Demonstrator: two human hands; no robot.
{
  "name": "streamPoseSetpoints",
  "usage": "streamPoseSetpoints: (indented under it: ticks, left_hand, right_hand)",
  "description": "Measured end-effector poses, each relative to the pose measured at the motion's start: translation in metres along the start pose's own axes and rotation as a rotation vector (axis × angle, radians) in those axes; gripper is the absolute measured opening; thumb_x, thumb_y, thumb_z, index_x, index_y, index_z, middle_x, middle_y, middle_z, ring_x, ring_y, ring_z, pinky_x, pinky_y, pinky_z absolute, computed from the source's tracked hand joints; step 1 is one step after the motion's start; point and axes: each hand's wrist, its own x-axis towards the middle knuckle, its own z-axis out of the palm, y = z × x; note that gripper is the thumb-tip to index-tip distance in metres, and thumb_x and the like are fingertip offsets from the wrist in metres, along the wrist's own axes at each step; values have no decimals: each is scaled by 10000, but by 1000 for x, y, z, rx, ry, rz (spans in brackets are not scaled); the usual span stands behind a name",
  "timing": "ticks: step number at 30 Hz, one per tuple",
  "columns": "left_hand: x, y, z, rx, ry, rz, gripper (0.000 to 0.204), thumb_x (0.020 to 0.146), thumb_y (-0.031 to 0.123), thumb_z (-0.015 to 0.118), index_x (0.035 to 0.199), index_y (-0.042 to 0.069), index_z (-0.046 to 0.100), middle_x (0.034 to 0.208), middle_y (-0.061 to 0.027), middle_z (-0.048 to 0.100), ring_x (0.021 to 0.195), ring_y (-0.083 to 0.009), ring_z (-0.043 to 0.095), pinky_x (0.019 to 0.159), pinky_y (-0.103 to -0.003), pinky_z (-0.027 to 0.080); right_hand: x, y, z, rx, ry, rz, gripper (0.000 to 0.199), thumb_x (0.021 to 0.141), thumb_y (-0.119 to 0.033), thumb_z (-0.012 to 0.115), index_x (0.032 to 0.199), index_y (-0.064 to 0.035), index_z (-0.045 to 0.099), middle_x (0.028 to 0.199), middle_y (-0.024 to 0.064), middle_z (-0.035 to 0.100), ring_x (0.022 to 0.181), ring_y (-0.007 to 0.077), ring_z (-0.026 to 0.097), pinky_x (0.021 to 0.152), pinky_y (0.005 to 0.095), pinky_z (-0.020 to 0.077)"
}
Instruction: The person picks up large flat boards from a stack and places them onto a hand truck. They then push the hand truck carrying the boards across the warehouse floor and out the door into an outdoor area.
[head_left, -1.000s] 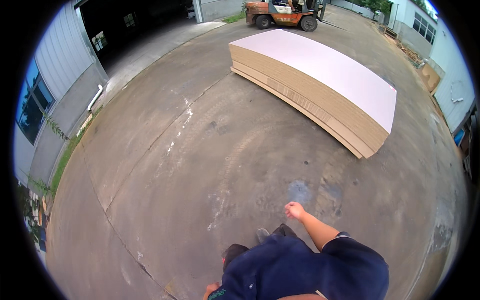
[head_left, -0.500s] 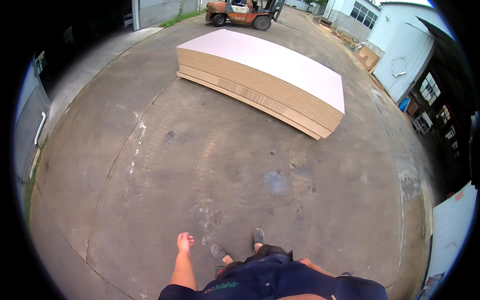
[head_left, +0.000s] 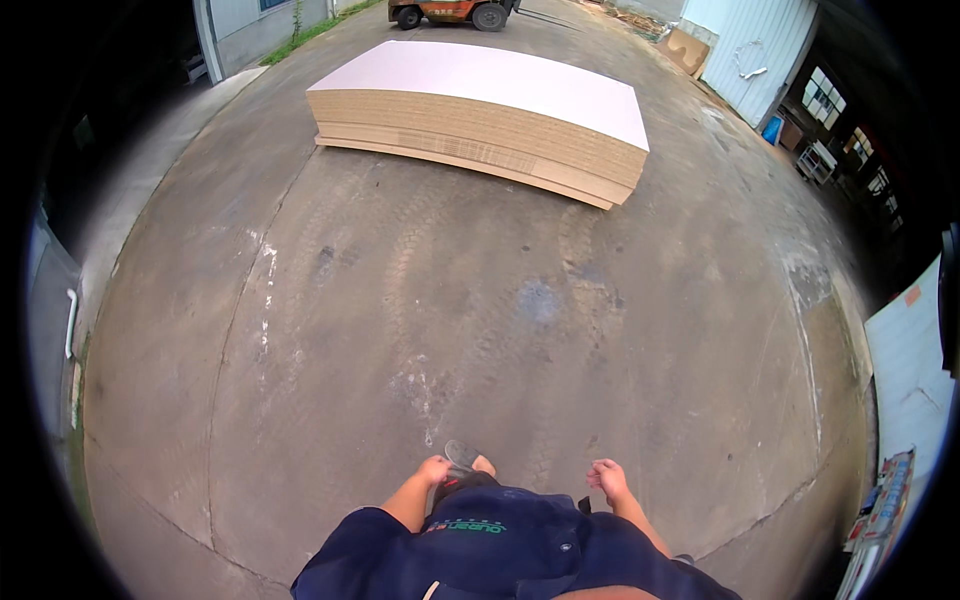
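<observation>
My left hand point(head_left: 433, 470) hangs low beside my left thigh, close to a grey shoe point(head_left: 460, 453). Its fingers look curled in, with nothing showing in them. To the right of my body, my right hand point(head_left: 606, 478) is held out over the concrete. Its fingers are loosely bent and a little apart, and it carries nothing. Ahead, well beyond both hands, lies a stack of boards point(head_left: 480, 130) with a pale pinkish-white top sheet and brown layered edges. Neither hand touches it.
Behind the stack stands an orange forklift point(head_left: 447, 12), cut off by the upper edge. A white-blue metal shed wall point(head_left: 755, 60) rises at the far right. Cracked concrete floor point(head_left: 400, 300) with tyre marks stretches between me and the boards. A white pipe point(head_left: 71, 323) runs along the left wall.
The stack and forklift have shifted up and left in view. My left hand has swung back toward my thigh, and my right hand has come forward into sight. Only one shoe shows now.
</observation>
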Motion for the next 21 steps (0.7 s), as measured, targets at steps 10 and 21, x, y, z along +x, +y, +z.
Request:
streamPoseSetpoints:
  ticks: [10,21]
  left_hand:
    - [-162,-119,-21,-38,266,130,193,827,206,515,899,33,561,740,-74,591,687,-152,551,637,-280,456]
    - [-235,-335,-119,512,94,-266,309,796,307,508,894,28,596,739,-80,615,579,-191,569,508,-339,460]
  right_hand:
    - [-141,282,-22,8,71,270,236,818,-184,496,974,-24,576,726,117,603,589,199,578,515,285,459]
    - [-241,579,-11,-726,-18,-265,174,795,-166,492,832,-43,610,668,105,586,561,192,564,510,285,453]
